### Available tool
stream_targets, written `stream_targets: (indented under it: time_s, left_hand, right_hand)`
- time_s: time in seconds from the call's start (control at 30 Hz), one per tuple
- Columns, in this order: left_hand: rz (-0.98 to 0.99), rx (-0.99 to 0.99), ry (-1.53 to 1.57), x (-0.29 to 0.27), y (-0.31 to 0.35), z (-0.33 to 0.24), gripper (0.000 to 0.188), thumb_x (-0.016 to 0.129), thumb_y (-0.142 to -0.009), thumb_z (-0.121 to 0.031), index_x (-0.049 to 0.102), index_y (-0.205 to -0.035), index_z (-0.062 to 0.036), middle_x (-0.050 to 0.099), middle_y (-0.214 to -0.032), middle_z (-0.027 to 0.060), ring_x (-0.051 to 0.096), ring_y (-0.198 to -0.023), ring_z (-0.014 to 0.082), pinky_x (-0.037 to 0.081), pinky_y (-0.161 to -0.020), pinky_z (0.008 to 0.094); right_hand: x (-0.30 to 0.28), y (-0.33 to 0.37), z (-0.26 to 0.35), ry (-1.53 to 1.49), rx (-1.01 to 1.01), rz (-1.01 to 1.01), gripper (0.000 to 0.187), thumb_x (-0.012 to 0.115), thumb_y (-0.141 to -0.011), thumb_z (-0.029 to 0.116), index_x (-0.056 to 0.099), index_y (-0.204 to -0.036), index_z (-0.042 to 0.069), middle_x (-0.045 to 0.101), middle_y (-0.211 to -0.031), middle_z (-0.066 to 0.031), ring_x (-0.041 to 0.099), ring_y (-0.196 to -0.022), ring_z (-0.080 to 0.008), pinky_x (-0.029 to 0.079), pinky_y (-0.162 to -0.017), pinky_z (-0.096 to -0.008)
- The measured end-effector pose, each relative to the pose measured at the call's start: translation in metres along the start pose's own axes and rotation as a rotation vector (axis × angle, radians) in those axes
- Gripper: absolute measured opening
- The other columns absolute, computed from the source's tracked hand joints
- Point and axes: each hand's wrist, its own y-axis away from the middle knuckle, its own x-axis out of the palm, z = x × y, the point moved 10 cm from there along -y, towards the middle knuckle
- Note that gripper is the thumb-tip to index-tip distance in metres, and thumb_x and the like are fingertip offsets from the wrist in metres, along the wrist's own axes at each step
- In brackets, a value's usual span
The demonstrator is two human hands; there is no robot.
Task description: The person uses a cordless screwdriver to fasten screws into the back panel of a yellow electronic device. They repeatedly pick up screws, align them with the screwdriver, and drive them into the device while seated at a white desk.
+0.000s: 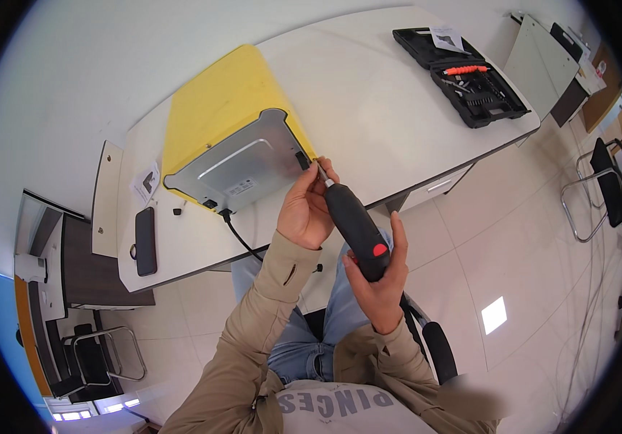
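A black cordless screwdriver (pixel 354 223) with a red button points up and left toward the edge of a yellow box-shaped appliance (pixel 213 108). My right hand (pixel 382 283) holds its rear end, with the thumb on one side and the forefinger stretched along the other. My left hand (pixel 307 213) is at the appliance's right corner, thumb and fingers closed round the thin metal bit (pixel 322 172). The bit's tip is at the corner edge; any screw there is too small to make out. A grey metal panel (pixel 253 160) on the appliance faces me.
A black power cord (pixel 237 233) runs from the panel over the front edge of the white table (pixel 358 94). A phone (pixel 146 242), a small black part (pixel 177 212) and a leaflet (pixel 145 184) lie left. An open black tool case (pixel 470 90) sits far right.
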Motion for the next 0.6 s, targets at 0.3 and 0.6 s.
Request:
stream_targets:
  time_s: [0.3, 0.6]
  left_hand:
    - [-0.088, -0.002, 0.052, -0.003, 0.001, 0.002, 0.02, 0.063, -0.098, -0.014, 0.061, -0.115, -0.0027, 0.068, -0.107, 0.0057, 0.067, -0.094, 0.0191, 0.056, -0.088, 0.0348]
    - [-0.135, 0.035, 0.043, -0.004, 0.001, 0.0, 0.02, 0.064, -0.098, -0.013, 0.062, -0.114, -0.0022, 0.069, -0.106, 0.0061, 0.067, -0.096, 0.0171, 0.056, -0.09, 0.0333]
  right_hand:
    - [-0.004, -0.009, 0.016, 0.054, -0.031, 0.036, 0.092, 0.076, -0.081, -0.001, 0.023, -0.155, 0.001, 0.07, -0.086, -0.0147, 0.069, -0.071, -0.0179, 0.053, -0.066, -0.0279]
    - [-0.006, -0.014, 0.023, 0.101, -0.018, 0.067, 0.092, 0.078, -0.081, 0.004, 0.022, -0.154, 0.0, 0.068, -0.079, -0.0157, 0.069, -0.065, -0.022, 0.049, -0.057, -0.0296]
